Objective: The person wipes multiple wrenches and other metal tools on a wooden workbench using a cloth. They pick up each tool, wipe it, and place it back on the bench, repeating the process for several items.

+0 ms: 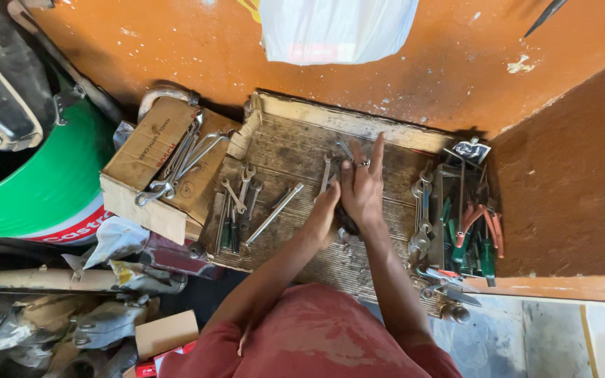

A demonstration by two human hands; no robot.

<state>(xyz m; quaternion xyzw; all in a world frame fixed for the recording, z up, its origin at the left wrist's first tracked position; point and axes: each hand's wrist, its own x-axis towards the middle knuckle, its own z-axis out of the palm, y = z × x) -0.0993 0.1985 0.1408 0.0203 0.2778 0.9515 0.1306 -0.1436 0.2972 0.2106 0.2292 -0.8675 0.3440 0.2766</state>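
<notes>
Head view: both hands (pixel 348 199) mid-tray (pixel 295 150), spanners (pixel 243 189) crowding left, pliers (pixel 467 231) right.

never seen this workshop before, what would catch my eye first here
Most striking are the two hands, left hand and right hand, pressed together over a small dark part at the middle of a worn wooden tray scattered with spanners. Left of it, a cardboard box carries more spanners, beside a bright green drum. At the tray's right end sits a pile of pliers with red and green handles, against the orange wall.
</notes>
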